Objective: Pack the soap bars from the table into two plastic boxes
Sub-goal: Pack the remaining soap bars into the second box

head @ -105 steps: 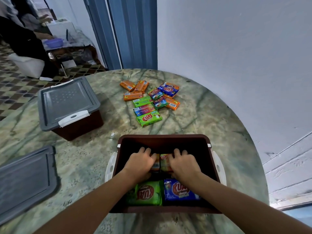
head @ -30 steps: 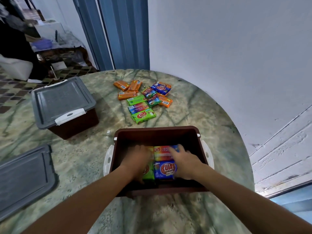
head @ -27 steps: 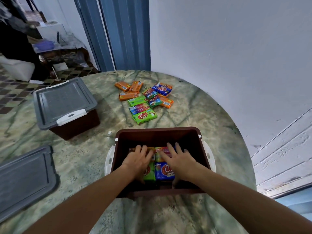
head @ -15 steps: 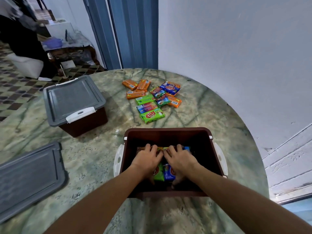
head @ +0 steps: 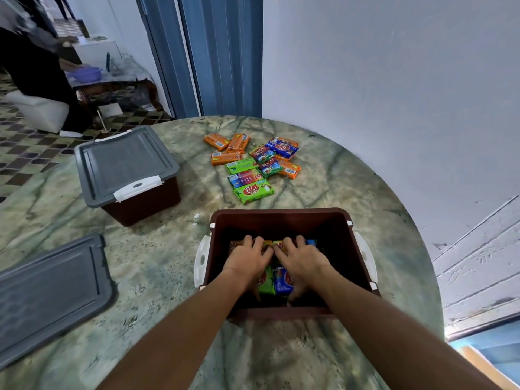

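An open brown plastic box [head: 281, 218] with white side latches stands in front of me on the marble table [head: 157, 266]. Both hands are inside it, side by side. My left hand [head: 247, 261] and my right hand [head: 302, 261] lie flat, palms down, on the packed soap bars [head: 277, 280], of which a green one and a blue one show between them. Several loose soap bars [head: 251, 164], orange, green and blue, lie in a heap farther back. A second brown box with a grey lid on it [head: 126, 170] stands at the left.
A loose grey lid [head: 47, 288] lies at the near left of the table. A white wall runs close along the right side. Behind the table is a blue door [head: 219, 52]. A person stands at the far left on a tiled floor.
My hands have shifted together over the bars in the box, from spread apart to side by side with fingers touching. The camera view moved slightly. The heap of bars has not moved.
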Motion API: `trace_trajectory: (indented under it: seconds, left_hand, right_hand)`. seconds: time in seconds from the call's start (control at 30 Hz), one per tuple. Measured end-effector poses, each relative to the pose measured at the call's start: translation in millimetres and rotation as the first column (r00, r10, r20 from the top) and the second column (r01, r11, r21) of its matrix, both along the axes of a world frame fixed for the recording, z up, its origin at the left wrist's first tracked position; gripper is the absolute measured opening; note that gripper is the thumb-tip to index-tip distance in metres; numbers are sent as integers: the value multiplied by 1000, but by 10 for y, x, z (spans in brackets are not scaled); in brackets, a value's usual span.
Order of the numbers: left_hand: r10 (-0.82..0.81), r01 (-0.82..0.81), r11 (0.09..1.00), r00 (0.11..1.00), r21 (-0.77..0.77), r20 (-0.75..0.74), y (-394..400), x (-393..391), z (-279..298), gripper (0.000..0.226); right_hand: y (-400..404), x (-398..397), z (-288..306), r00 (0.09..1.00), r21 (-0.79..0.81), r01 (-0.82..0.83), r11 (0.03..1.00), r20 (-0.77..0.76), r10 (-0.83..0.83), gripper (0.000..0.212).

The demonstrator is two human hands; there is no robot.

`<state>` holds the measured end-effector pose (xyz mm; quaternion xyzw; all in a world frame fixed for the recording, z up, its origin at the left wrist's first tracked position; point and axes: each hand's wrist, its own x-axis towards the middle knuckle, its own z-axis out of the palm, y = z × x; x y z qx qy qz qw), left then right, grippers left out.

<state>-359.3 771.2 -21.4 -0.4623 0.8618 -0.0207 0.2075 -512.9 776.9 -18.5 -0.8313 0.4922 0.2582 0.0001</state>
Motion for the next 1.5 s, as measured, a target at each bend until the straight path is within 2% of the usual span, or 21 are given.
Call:
trace_trajectory:
  seconds: [0.43, 0.5, 0.57, 0.6, 0.63, 0.67, 0.73, 0.77, 0.8, 0.83, 0.9, 0.97, 1.03, 1.1, 1.13, 1.2, 1.27, 1.37, 1.5]
  left_hand:
    - [2, -2, 1000, 1000, -6, 19, -41, -12, -15, 117]
    - [27, -27, 998, 1000, 54, -8, -20, -2, 54, 113]
    - [112, -67, 969, 978, 240, -178, -42, 88, 222, 104]
    - [172, -57, 937, 933, 345, -315, -37, 156, 331, 93]
    - [210, -23, 924, 866, 383, -455, -34, 241, 445, 76]
    - [224, -7, 937, 778, 348, -587, -13, 335, 542, 60]
    - [156, -115, 987, 592, 108, -791, -11, 548, 608, 40]
    - [80, -218, 975, 527, -44, -846, -14, 642, 593, 35]
    - [50, -334, 932, 496, -137, -867, -26, 731, 538, 32]
    - [116, -452, 884, 462, -121, -879, 0, 777, 525, 30]
    - [429, -626, 763, 303, 162, -851, 15, 871, 383, 31]
    - [673, -642, 589, 54, 490, -738, 87, 885, 234, 36]
    - [758, -522, 470, -173, 711, -628, 208, 847, 166, 44]
    - [770, -388, 389, -362, 836, -526, 324, 793, 183, 51]
    - [758, -339, 371, -428, 865, -492, 378, 766, 211, 51]
    - [742, -308, 366, -473, 878, -475, 423, 719, 236, 50]
    - [723, -333, 370, -483, 867, -494, 423, 655, 235, 50]
    - [681, -382, 351, -523, 855, -513, 406, 656, 210, 47]
    - [594, -474, 300, -587, 828, -551, 248, 487, 144, 50]
  right_hand:
    - [-33, 9, -32, 1000, -13, 3, 1000, 3, -3, 128]
    - [0, -14, 9, 998, 59, 43, 997, 34, -45, 130]
    - [70, -69, 151, 954, 220, 148, 964, 225, -198, 128]
    - [133, -119, 263, 899, 282, 186, 941, 337, -279, 122]
    - [187, -173, 387, 838, 283, 204, 937, 445, -317, 109]
    - [251, -242, 501, 782, 216, 219, 952, 544, -303, 92]
    - [328, -401, 661, 680, -92, 286, 954, 721, -134, 53]
    - [355, -506, 700, 638, -236, 363, 901, 768, -56, 41]
    - [365, -600, 702, 602, -312, 458, 832, 798, -32, 37]
    - [378, -694, 689, 568, -302, 561, 771, 818, -94, 38]
    - [367, -824, 612, 413, -53, 740, 671, 823, -390, 47]
    - [383, -873, 501, 196, 246, 789, 563, 767, -611, 55]
    - [399, -891, 367, -12, 424, 764, 486, 763, -647, 56]
    - [383, -917, 253, -192, 493, 755, 431, 796, -574, 57]
    - [395, -924, 223, -276, 542, 740, 398, 785, -555, 57]
    - [397, -926, 204, -384, 627, 690, 362, 740, -552, 55]
    - [404, -953, 198, -418, 673, 641, 370, 710, -567, 53]
    - [378, -968, 116, -411, 682, 600, 418, 712, -570, 53]
    - [-73, -1168, 15, -370, 668, 561, 489, 731, -573, 51]
